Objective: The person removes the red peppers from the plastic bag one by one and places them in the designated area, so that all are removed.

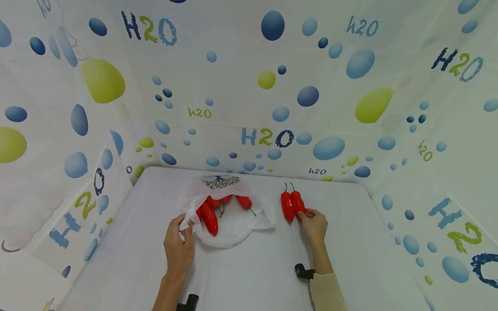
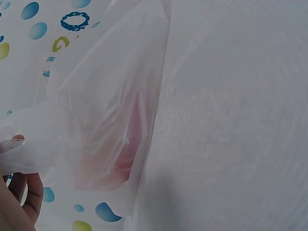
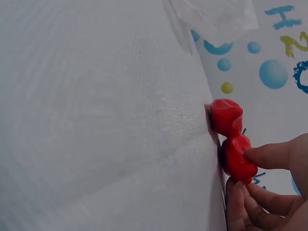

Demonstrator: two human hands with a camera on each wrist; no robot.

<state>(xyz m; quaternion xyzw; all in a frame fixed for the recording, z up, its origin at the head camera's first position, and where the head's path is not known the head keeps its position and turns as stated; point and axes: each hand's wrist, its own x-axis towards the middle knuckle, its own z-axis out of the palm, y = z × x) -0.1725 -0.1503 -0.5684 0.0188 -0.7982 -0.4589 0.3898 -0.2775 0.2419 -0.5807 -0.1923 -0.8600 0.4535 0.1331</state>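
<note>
evidently both hands were busy at the white table (image 1: 249, 276). the left hand (image 1: 180, 248) pinched the near left edge of a thin white plastic bag (image 1: 233, 237), its thumb and fingers closed on the film. the bag lay left of the table's middle, its mouth gaping toward the person, with a dark tree print (image 1: 220, 181) on its upper side. several red peppers (image 1: 210, 219) lay inside, one large and glossy near the opening and another at the right with its stem pointing outward; how many lay deeper could not be told.

to the right of the bag, and apart from it, two more red peppers lay side by side with their stems pointing away from the person. the right hand (image 1: 314, 224) gripped the lower end of the right-hand pepper (image 1: 297, 201) between thumb and fingers, and that one touched the left-hand pepper (image 1: 287, 207) beside it. a beige sleeve (image 1: 327, 291) covered the right forearm. behind the table hung a white backdrop (image 1: 233, 77) with blue and green drops and "h2o" lettering.
</note>
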